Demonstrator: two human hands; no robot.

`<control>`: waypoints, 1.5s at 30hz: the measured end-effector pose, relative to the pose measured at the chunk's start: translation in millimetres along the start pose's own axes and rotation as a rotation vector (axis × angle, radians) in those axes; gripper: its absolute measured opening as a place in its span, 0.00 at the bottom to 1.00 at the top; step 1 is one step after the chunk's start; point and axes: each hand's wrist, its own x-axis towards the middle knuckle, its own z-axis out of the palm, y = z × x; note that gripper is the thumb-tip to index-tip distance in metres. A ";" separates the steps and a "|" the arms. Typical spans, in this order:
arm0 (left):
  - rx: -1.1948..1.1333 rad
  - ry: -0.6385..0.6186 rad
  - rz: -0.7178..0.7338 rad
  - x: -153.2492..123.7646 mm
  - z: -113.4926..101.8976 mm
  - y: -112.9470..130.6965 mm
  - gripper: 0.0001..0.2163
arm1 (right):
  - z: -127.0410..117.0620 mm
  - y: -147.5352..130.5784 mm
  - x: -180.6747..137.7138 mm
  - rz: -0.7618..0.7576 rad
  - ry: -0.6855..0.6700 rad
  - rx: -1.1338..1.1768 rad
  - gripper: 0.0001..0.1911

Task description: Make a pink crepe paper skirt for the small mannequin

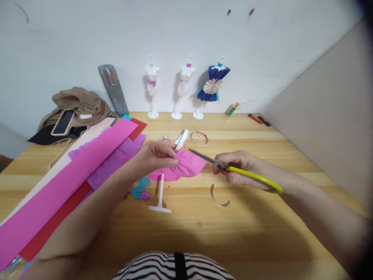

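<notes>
My left hand (pixel 157 157) pinches a roll of white tape (pixel 182 140) above the table. Beneath it lies a small dress form wearing a pink crepe-paper skirt (pixel 189 165), its white stand (pixel 160 198) pointing toward me. My right hand (pixel 240 165) is closed around scissors (pixel 253 177) with yellow handles, gripped near the pivot. Their blades point left toward the tape roll and look closed, apart from it. A curled strip of tape or paper (pixel 218 198) rests on the table below my right hand.
Pink paper (pixel 72 175) and other coloured sheets cover the left side. Along the wall stand a bottle (pixel 113 89), two bare dress forms (pixel 152 77) and one in a blue paper dress (pixel 214 83). A ring of wire or tape (pixel 199 138) lies behind my hands.
</notes>
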 end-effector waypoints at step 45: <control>0.008 -0.019 0.049 0.5 -0.5 -0.9 0.05 | 5.1 -4.8 -3.1 0.058 0.099 -0.058 0.25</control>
